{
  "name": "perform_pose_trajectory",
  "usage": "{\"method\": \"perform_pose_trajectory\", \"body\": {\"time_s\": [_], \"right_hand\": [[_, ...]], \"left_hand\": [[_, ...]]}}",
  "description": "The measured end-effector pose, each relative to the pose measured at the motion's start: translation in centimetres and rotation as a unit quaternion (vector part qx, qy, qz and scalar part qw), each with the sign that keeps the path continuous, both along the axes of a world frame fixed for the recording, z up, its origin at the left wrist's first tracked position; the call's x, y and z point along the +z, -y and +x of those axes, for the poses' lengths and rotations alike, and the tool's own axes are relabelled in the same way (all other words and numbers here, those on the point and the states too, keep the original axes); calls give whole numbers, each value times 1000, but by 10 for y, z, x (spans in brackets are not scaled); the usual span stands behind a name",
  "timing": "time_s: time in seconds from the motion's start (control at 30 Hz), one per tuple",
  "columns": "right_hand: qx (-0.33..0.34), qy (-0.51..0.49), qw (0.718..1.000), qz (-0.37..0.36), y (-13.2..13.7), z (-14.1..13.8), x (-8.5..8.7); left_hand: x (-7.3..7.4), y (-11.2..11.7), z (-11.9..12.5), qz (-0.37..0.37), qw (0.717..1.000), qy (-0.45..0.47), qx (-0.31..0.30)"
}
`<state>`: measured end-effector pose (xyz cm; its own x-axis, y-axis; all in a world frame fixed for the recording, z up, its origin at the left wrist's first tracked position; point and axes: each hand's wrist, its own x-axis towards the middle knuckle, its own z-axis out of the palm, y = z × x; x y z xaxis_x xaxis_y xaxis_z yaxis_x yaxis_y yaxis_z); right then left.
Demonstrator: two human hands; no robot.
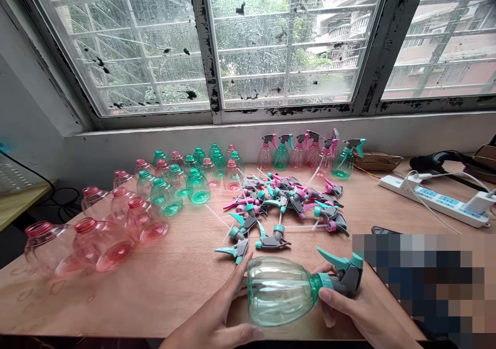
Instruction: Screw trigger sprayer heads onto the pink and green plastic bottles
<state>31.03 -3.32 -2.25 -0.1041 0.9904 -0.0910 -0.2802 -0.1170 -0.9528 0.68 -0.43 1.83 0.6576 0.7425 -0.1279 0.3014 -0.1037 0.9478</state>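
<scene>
Green bottle (pixel 281 291) cupped by left hand (pixel 219 307), widely spread; sprayer (pixel 349 281) pinched at collar (pixel 325 280) by right hand (pixel 358 303), nearly closed; loose sprayers (pixel 296 205) heaped beyond hands.

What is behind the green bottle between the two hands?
Beyond the bottle lies a pile of spray heads with turquoise or pink parts; farther back, fitted spray bottles stand near the wall. What the bottle's body covers cannot be made out.
</scene>
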Motion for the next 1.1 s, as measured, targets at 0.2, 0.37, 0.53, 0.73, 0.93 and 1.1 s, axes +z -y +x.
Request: {"method": "perform_pose_trajectory", "body": {"time_s": [0.2,0.37,0.53,0.73,0.93,1.1], "right_hand": [[-3,-7,1000,-4,0,0,-1],[3,10,1000,3,0,0,-1],[2,16,1000,3,0,0,0],[7,10,1000,1,0,1,-1],[9,2,1000,2,0,1,-2],[19,-8,1000,1,0,1,-2]], "left_hand": [[-2,1,2,-8,1000,26,-13],[1,0,2,-4,1000,17,-8],[3,-1,2,-4,1000,-12,3],[5,-1,2,10,1000,-24,3],[5,0,2,0,999,-34,22],[3,1,2,-1,999,-27,25]]}}
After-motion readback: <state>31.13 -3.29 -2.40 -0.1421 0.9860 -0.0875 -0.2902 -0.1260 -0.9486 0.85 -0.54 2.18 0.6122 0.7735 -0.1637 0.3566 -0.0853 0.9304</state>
